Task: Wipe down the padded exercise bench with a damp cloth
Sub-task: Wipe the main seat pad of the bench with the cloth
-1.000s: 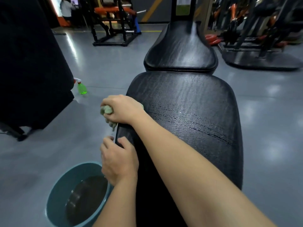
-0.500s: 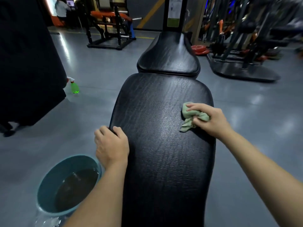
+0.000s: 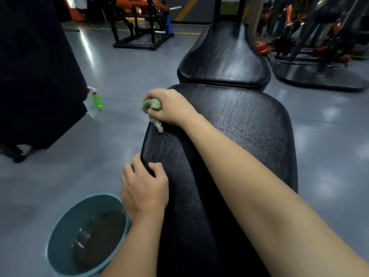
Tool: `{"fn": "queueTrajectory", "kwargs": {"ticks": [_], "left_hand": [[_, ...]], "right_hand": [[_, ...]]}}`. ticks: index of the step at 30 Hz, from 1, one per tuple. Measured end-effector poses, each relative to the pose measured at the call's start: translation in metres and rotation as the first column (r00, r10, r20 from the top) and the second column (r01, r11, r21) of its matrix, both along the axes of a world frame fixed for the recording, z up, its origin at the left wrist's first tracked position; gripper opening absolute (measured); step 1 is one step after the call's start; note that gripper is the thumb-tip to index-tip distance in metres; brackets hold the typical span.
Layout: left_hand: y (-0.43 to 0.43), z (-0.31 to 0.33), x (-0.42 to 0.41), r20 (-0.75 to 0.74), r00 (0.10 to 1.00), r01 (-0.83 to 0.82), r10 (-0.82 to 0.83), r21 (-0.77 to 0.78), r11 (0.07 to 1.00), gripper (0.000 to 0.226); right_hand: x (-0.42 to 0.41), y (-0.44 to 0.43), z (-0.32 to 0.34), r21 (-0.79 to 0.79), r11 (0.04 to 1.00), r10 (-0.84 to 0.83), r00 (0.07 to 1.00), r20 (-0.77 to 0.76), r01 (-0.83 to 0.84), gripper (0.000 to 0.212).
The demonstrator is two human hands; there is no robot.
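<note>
The right hand (image 3: pixel 169 105) reaches across the black padded bench (image 3: pixel 239 136) to the far left edge of its long pad. Its fingers are curled tight round a bunched green cloth (image 3: pixel 151 105). The cloth sits right on that edge, and a loose end hangs down onto the pad just below the hand. The right forearm lies diagonally over the pad. Beside the forearm, on its right, the textured surface shines with wet streaks and small beads of water.

The left hand (image 3: pixel 143 188) is nearer to the camera on the same left edge. Its thumb lies on top and its fingers are curled round the rim of the pad, gripping it.

Beyond the long pad is a smaller, narrower pad (image 3: pixel 223 56), with a thin gap between the two.

On the grey floor (image 3: pixel 60 166), just left of the bench and below the left hand, stands a teal basin (image 3: pixel 60 226) with dark water in it. Farther off on the left a green spray bottle (image 3: pixel 97 99) stands beside a large black block (image 3: pixel 36 76). A black and orange machine frame (image 3: pixel 139 23) stands at the back.
</note>
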State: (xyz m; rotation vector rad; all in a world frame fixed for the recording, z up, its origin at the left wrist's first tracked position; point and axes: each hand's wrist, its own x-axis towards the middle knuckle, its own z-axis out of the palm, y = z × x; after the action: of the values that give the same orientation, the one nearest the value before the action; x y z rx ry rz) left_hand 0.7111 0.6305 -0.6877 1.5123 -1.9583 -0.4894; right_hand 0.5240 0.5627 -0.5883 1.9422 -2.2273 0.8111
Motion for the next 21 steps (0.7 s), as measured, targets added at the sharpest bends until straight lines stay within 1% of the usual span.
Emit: {"fn": "queueTrajectory", "kwargs": {"ticks": [2, 3, 5, 9, 11, 12, 14, 17, 19, 21], "left_hand": [[0.000, 0.000, 0.001, -0.007, 1.000, 0.011, -0.011, 0.031, 0.999, 0.049], [0.000, 0.001, 0.002, -0.015, 1.000, 0.013, -0.012, 0.040, 0.999, 0.049], [-0.001, 0.002, 0.003, -0.027, 1.000, 0.008, -0.006, 0.051, 0.999, 0.048], [0.001, 0.005, 0.003, -0.064, 0.998, 0.020, -0.016, 0.069, 0.997, 0.046], [0.002, 0.007, 0.004, -0.067, 0.998, 0.012, -0.007, 0.078, 0.997, 0.046], [0.003, 0.008, 0.005, -0.074, 0.997, 0.017, -0.012, 0.076, 0.997, 0.045], [0.005, 0.008, 0.007, -0.083, 0.996, 0.036, -0.030, 0.073, 0.997, 0.044], [0.004, 0.009, 0.006, -0.076, 0.996, 0.054, -0.050, 0.060, 0.997, 0.042], [0.003, 0.009, 0.004, -0.063, 0.997, 0.053, -0.049, 0.052, 0.997, 0.041], [0.004, 0.009, 0.003, -0.054, 0.997, 0.050, -0.047, 0.050, 0.998, 0.042]], "right_hand": [[0.013, -0.025, 0.001, 0.051, 0.999, 0.009, 0.999, -0.046, -0.007, 0.028], [0.016, -0.028, 0.000, 0.050, 0.999, 0.008, 0.999, -0.046, -0.006, 0.027], [0.019, -0.015, -0.004, 0.007, 1.000, 0.020, 1.000, 0.020, -0.020, 0.028], [0.013, 0.061, -0.020, -0.097, 0.994, 0.063, 0.983, 0.173, -0.046, 0.034], [0.004, 0.112, -0.028, -0.128, 0.992, 0.040, 0.975, 0.219, -0.012, 0.040], [-0.004, 0.138, -0.032, -0.129, 0.991, -0.007, 0.975, 0.221, 0.037, 0.041], [-0.025, 0.189, -0.038, -0.151, 0.971, -0.153, 0.965, 0.214, 0.187, 0.041], [-0.059, 0.250, -0.038, -0.220, 0.874, -0.392, 0.896, 0.208, 0.433, 0.040], [-0.074, 0.261, -0.033, -0.234, 0.805, -0.495, 0.834, 0.242, 0.545, 0.036], [-0.080, 0.243, -0.029, -0.219, 0.770, -0.557, 0.799, 0.225, 0.599, 0.029]]}}
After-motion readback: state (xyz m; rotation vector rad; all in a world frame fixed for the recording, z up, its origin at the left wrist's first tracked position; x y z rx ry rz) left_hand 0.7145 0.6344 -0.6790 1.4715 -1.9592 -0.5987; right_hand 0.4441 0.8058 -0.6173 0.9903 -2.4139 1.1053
